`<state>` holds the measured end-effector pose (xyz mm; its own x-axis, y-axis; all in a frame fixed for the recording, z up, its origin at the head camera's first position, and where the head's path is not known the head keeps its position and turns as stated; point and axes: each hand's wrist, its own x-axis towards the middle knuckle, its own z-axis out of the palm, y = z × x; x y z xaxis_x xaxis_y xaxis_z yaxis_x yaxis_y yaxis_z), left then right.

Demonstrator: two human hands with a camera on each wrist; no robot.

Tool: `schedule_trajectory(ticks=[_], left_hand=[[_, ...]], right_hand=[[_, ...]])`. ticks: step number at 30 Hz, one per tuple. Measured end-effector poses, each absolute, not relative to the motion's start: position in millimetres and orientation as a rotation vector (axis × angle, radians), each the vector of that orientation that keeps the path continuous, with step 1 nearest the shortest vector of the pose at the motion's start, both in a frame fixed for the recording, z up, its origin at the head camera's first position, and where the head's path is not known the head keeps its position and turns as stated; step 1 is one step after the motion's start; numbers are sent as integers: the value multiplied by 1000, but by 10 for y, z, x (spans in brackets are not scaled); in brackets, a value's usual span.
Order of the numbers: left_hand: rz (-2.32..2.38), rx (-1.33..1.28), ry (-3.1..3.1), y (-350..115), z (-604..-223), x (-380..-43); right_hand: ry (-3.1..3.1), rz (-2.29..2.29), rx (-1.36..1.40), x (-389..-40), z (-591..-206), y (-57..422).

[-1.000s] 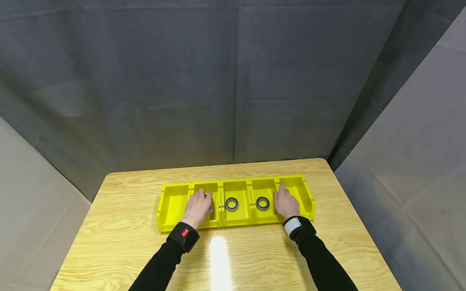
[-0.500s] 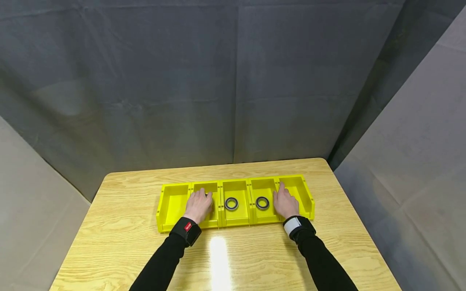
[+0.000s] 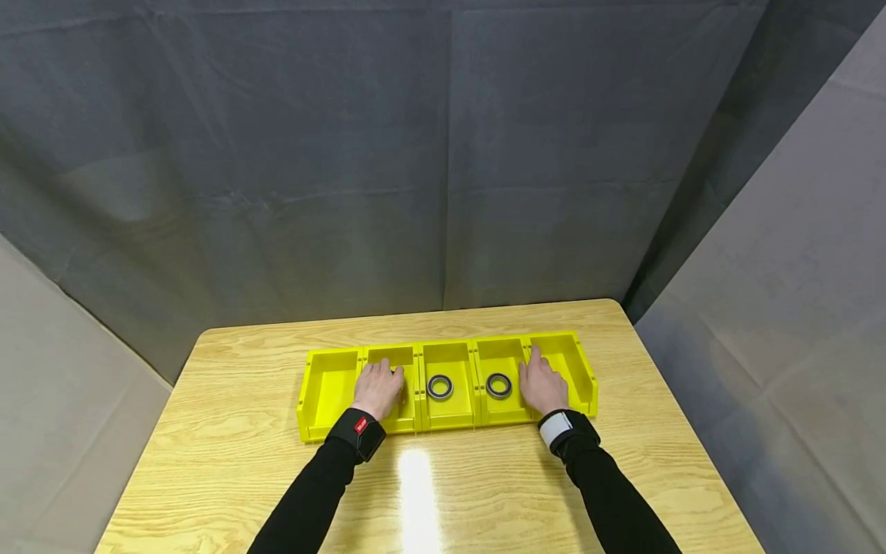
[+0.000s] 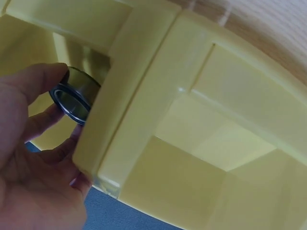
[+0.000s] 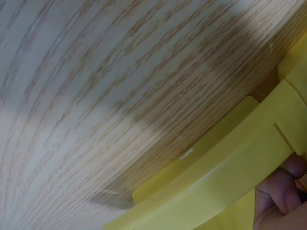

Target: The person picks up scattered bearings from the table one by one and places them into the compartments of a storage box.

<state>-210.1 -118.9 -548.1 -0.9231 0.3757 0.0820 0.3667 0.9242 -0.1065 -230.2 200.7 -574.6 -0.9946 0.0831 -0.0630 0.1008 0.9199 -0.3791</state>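
My left hand (image 3: 378, 388) reaches into the second bin from the left of a row of yellow bins (image 3: 332, 391). Between thumb and fingers it pinches a ring-shaped ball bearing (image 4: 81, 88), tilted beside the bin wall in the left wrist view; from the head, the hand mostly hides it. One bearing (image 3: 450, 388) lies flat in the middle bin, another bearing (image 3: 508, 388) in the fourth. My right hand (image 3: 544, 387) rests at the divider between the fourth and fifth bins. Its fingers are partly hidden behind the bin edge in the right wrist view.
The bins stand side by side on a wooden table (image 3: 484, 492), towards its back edge. Dark grey cloth (image 3: 332, 169) hangs behind the table, and lighter panels (image 3: 789, 292) flank it.
My left hand has turned slightly, its wrist shifting right and up, and the bearing it pinches is now mostly hidden from the head. The right hand has stayed still.
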Motion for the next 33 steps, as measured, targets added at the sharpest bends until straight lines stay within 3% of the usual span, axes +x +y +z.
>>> schedule_trajectory(ticks=[22, 33], left_hand=[[89, -592, -3073, -1226, -5461, -2086], [-459, -634, -2982, -1418, -5476, -2049]], right_hand=[[3001, -613, 163, -2293, -5712, 1996], [3006, -610, 160, -2294, -5723, 2002]])
